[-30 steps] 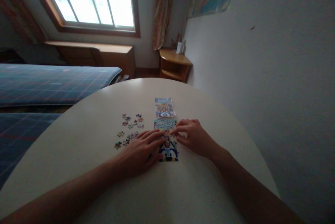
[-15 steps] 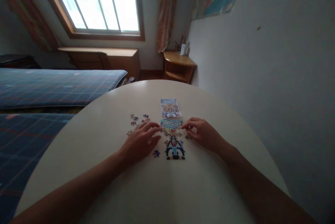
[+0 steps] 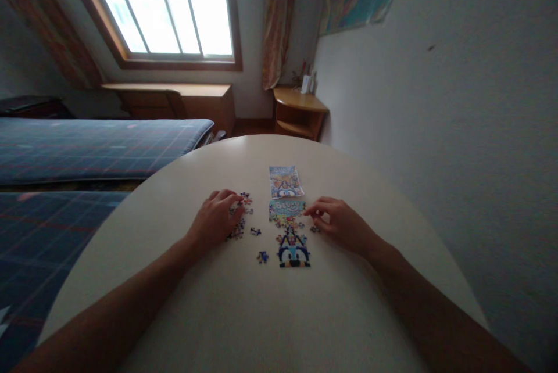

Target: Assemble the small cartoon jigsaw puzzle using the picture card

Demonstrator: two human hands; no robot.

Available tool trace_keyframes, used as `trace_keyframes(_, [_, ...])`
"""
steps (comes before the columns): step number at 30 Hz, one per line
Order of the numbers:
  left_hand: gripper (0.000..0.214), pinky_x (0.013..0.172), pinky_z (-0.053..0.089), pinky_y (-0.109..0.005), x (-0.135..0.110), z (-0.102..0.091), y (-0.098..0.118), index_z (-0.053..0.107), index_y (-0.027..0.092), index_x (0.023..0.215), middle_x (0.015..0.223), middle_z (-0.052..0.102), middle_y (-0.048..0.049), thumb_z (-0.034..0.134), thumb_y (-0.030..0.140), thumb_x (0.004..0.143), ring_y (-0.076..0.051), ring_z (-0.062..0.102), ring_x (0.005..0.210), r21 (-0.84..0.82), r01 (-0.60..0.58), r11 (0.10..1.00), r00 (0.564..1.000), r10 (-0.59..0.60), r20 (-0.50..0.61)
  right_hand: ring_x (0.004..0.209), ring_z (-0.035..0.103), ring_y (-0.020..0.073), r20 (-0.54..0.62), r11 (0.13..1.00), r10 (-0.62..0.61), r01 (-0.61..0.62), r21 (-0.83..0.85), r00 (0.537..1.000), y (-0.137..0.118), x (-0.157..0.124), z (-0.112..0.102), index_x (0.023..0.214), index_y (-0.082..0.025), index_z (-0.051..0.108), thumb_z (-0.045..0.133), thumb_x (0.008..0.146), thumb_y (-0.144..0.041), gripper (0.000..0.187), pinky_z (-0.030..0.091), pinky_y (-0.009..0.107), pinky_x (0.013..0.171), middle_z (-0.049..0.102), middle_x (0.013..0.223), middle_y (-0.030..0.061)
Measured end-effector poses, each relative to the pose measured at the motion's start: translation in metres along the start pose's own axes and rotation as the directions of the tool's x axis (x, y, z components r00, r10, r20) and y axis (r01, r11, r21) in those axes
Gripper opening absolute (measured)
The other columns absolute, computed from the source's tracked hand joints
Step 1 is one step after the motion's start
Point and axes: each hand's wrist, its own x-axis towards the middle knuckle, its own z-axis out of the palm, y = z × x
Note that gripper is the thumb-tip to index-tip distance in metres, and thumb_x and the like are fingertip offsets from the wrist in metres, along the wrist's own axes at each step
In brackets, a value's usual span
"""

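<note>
A partly joined jigsaw puzzle (image 3: 291, 236) lies in the middle of a round white table (image 3: 270, 315), with a small printed picture card (image 3: 285, 181) just beyond it. My left hand (image 3: 215, 219) rests over the pile of loose pieces (image 3: 240, 213) to the puzzle's left, fingers curled down onto them. My right hand (image 3: 337, 221) sits at the puzzle's right edge, thumb and forefinger pinched together by a loose piece (image 3: 314, 228). Two more loose pieces (image 3: 261, 257) lie left of the puzzle's lower part.
A bed with a blue checked cover (image 3: 87, 140) stands left of the table. A wooden corner shelf (image 3: 299, 108) and a low wooden cabinet (image 3: 183, 97) sit under the window (image 3: 161, 4). A plain wall (image 3: 436, 100) runs close along the right.
My left hand drew off the puzzle and went left onto the loose pieces. My right hand slid off the puzzle to its right edge. The camera view shifted slightly.
</note>
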Motion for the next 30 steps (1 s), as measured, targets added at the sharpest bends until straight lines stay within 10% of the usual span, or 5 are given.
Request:
trace_keyframes(16, [0.017,0.094,0.048,-0.043,0.013,0.005,0.009,0.073,0.023,0.088,0.099,0.074,-0.0043,0.059,0.031,0.092,-0.025,0.061,0.099,-0.134,-0.003,0.991,0.999,0.009,0.046,0.074,0.063,0.0156,-0.018,0.999,-0.008,0.007,-0.052,1.000,-0.009,0.000,-0.006,0.091,-0.021,0.076,0.058,0.083,-0.010,0.022,0.046,0.028,0.072,0.072,0.087,0.0037])
trace_keyframes(30, [0.030,0.099,0.046,-0.044,0.015,0.016,0.000,0.072,0.022,0.110,0.107,0.069,-0.0082,0.050,0.033,0.094,-0.025,0.060,0.104,-0.218,0.010,0.976,0.996,0.010,0.088,0.083,0.065,0.0168,-0.006,0.992,-0.033,0.032,-0.125,0.999,-0.014,0.000,-0.004,0.092,-0.022,0.075,0.061,0.083,-0.009,0.021,0.043,0.032,0.081,0.073,0.090,0.0031])
